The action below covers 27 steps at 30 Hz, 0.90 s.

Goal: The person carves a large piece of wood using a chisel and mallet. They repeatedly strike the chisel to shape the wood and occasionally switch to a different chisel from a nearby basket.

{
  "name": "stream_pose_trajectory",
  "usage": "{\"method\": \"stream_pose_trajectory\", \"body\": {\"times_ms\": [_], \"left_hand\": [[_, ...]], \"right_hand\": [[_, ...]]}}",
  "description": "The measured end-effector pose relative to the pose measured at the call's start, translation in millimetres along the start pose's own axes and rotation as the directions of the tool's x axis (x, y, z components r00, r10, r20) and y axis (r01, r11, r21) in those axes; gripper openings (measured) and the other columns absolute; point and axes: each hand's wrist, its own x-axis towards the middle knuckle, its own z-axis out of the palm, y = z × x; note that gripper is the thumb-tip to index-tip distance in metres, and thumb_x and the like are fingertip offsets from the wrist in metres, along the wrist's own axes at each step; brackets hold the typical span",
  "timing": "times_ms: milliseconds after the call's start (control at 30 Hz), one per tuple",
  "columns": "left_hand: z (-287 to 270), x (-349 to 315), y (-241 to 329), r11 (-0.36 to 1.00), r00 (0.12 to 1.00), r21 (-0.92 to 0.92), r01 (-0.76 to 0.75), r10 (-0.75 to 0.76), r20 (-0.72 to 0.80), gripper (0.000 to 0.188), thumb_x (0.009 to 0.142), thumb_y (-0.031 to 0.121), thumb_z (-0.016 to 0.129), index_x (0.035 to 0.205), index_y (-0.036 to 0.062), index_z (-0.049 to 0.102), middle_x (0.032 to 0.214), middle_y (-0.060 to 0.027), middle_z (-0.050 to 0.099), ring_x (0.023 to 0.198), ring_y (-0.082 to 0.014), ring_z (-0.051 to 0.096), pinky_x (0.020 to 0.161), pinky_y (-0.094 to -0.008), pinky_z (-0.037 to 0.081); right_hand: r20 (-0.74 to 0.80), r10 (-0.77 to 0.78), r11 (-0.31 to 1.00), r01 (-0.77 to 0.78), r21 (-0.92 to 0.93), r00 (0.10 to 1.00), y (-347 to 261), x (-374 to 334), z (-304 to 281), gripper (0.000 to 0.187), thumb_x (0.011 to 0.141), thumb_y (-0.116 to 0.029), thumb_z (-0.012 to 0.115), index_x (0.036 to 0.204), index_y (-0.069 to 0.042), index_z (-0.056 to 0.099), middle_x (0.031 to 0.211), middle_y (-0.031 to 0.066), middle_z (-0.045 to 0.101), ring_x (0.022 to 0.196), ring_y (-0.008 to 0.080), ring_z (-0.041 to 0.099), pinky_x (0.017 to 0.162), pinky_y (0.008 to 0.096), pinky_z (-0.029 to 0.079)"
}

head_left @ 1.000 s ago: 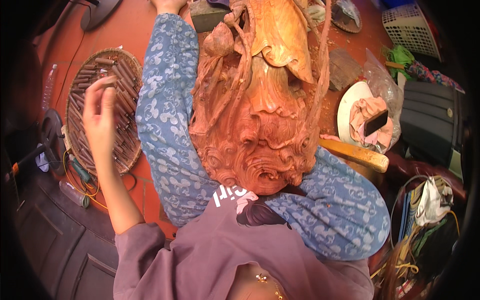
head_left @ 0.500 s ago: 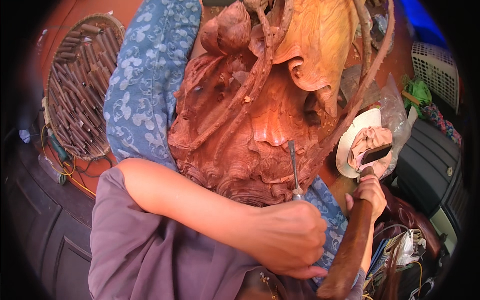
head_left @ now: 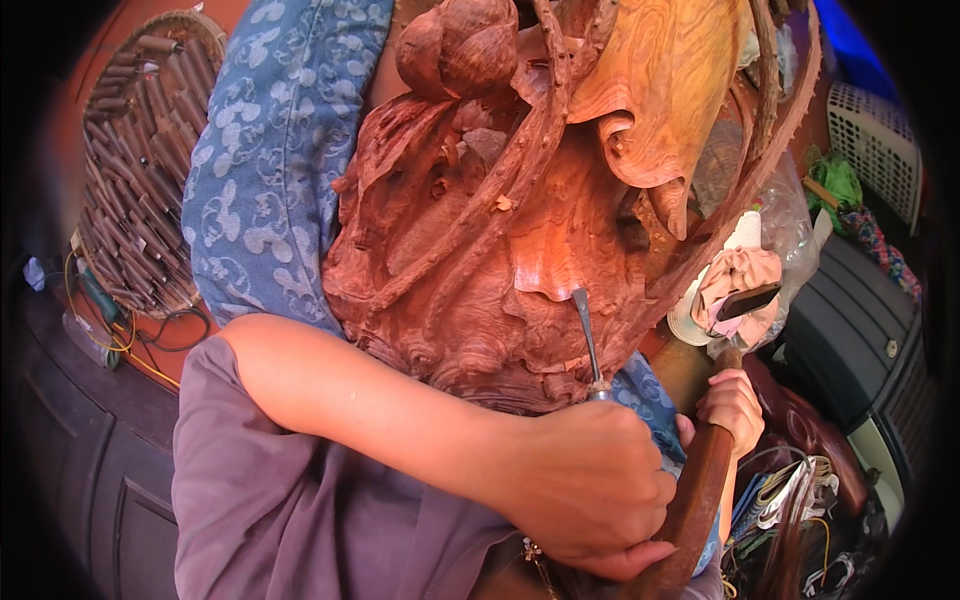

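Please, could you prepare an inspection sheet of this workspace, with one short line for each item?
Surface: reddish floor, partly visible around the tray.
Job's things: wood carving between the patterned trouser legs; chisel with its tip at a smooth carved fold; wooden club.
Clutter: pale hat, pink cloth and phone on the right; round tray of handled tools on the left.
Hands: left hand grips the chisel; right hand grips the club.
Cables: yellow cord below the tray.
Surroundings: white perforated basket, dark box.
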Motion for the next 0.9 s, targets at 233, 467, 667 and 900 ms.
{"method": "stream_pose_trajectory", "body": {"times_ms": [233, 467, 667, 900], "left_hand": [[5, 1, 0, 0.999, 0.996, -0.003, 0.052, -0.052, -0.077, 0.048, 0.083, 0.042, 0.062, 0.054, 0.0038, 0.058, 0.051, -0.0086, 0.054, 0.043, -0.0271, 0.056, 0.041, -0.0378, 0.046], [-8, 8, 2, 0.977, 0.991, 0.175, -0.126, 0.115, 0.069, 0.047, 0.066, 0.054, 0.064, 0.075, 0.0092, 0.052, 0.079, -0.0025, 0.048, 0.058, -0.0153, 0.052, 0.048, -0.0296, 0.042], [0, 2, -4, 0.992, 0.994, 0.069, -0.109, 0.11, -0.004, 0.047, 0.071, 0.054, 0.064, 0.069, 0.0092, 0.053, 0.072, -0.0021, 0.048, 0.058, -0.0165, 0.054, 0.048, -0.0306, 0.043], [6, 3, -6, 0.996, 0.996, 0.074, -0.04, 0.046, -0.078, 0.058, 0.081, 0.055, 0.061, 0.052, 0.0053, 0.058, 0.051, -0.008, 0.055, 0.044, -0.0271, 0.057, 0.041, -0.0378, 0.045]], "right_hand": [[-0.009, -0.011, 1.0, 0.011, -0.014, 1.0, -2, 2, -1, 0.027, 0.069, -0.003, 0.078, 0.076, -0.006, 0.051, 0.064, 0.006, 0.054, 0.057, 0.023, 0.054, 0.064, 0.0399, 0.052], [-0.006, -0.013, 0.999, 0.013, -0.037, 1.0, -9, 7, -6, 0.027, 0.07, -0.002, 0.077, 0.077, -0.005, 0.051, 0.064, 0.0062, 0.053, 0.057, 0.0228, 0.053, 0.063, 0.0395, 0.051], [-0.017, -0.035, 0.998, 0.033, -0.057, 0.999, -6, 12, -7, 0.027, 0.07, -0.002, 0.076, 0.078, -0.005, 0.05, 0.064, 0.0063, 0.053, 0.056, 0.0226, 0.053, 0.061, 0.0392, 0.051], [-0.026, -0.047, 0.996, 0.044, -0.082, 0.999, -8, 14, -9, 0.028, 0.071, -0.001, 0.075, 0.079, -0.005, 0.049, 0.064, 0.0065, 0.053, 0.056, 0.0224, 0.052, 0.06, 0.0388, 0.05]]}}
